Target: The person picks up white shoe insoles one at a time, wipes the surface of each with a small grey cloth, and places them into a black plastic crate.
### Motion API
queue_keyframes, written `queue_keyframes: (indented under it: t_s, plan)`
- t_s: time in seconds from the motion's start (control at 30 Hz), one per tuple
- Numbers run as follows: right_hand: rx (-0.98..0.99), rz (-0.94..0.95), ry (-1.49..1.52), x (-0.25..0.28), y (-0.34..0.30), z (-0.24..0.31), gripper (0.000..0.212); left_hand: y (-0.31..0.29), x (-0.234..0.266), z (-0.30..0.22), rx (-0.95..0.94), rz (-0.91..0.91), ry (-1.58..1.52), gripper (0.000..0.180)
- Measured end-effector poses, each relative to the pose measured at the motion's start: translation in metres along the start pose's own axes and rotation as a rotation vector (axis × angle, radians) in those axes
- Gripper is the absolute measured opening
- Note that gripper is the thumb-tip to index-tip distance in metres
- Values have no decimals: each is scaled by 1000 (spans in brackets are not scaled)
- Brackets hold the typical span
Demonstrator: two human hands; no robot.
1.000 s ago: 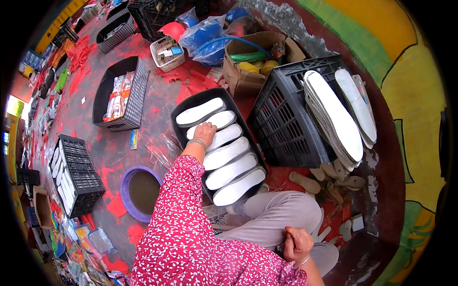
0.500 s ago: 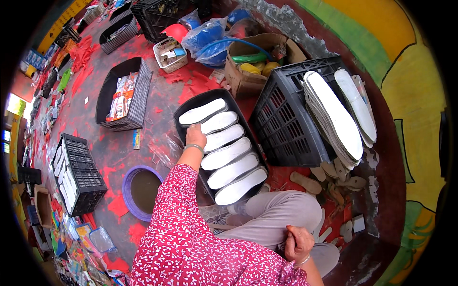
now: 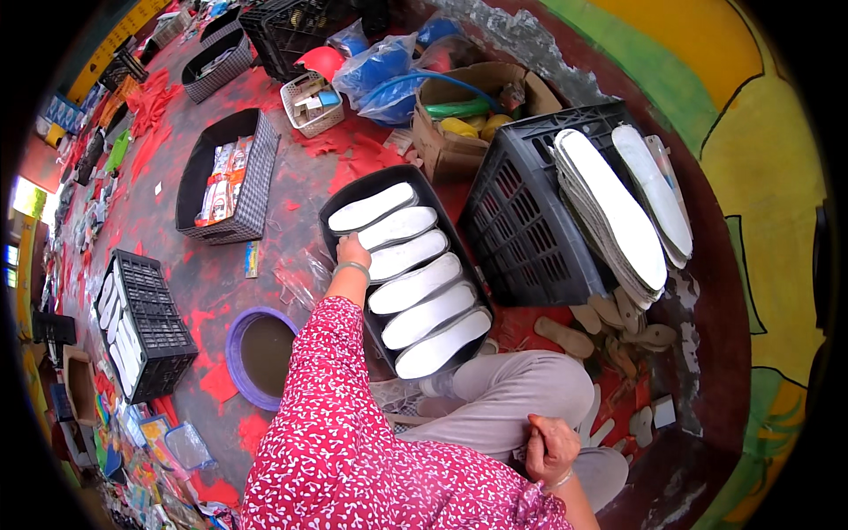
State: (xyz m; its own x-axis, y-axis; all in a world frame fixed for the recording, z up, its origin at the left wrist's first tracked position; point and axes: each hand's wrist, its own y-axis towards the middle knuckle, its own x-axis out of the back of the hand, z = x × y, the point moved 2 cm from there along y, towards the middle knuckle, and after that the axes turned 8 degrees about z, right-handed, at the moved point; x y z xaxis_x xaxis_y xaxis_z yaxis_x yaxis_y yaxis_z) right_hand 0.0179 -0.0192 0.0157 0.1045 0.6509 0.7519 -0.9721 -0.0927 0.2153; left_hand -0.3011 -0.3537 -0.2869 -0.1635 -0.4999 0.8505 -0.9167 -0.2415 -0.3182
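A long black bin holds a row of white shoe insoles, lying slantwise in several stacks. My left hand reaches to the bin's left side. Its fingers are bent around the near-left end of the second insole stack from the far end; the fingertips are partly hidden. My right hand rests by my bent knee, fingers curled in, with nothing visible in it.
To the right, a black plastic crate has more insoles leaning on it. A purple-rimmed bucket, a checkered bin and another insole crate stand left. Behind are a cardboard box and a white basket.
My left hand has shifted slightly left, with its fingers bent further down at the insole end. The insoles stay in the same arrangement. My right hand stays by the knee.
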Motion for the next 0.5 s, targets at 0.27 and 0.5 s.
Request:
queue_keyframes:
  t_s: [0.27, 0.5]
  plan:
    - [-19, 9, 3, 0, 1, 1, 21, -31, 23, -39, -343, -15, 308, 40]
    - [-3, 1, 25, 0, 0, 0, 22, -34, -19, -46, -407, 259, 502, 53]
